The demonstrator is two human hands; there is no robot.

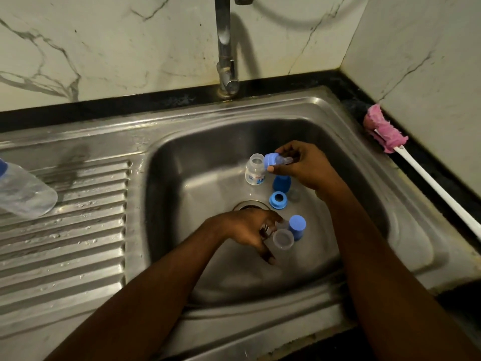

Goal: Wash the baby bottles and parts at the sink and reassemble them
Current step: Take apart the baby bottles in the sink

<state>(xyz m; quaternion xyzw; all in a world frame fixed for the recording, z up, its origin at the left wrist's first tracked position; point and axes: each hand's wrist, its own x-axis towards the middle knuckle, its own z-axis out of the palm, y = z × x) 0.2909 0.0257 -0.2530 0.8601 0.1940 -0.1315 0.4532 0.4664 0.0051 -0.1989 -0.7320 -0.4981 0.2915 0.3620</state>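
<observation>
Steel sink (260, 110): beyond the drain (247, 204), your right hand (304, 165) pinches the ring (270, 160). Square it over the bottle (255, 170) before twisting. Left hand (247, 230) at the drain, grip unclear.

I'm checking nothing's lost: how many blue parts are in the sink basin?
4: a collar pinched in the right hand, a cap just below that hand, a ring beside the drain, a second cap by the left hand. The hands may hide more.

Clear bottle (255, 171) upright, uncapped; nipple collar (272, 160) tilted beside its mouth; blue ring (278, 200) flat nearby
</observation>
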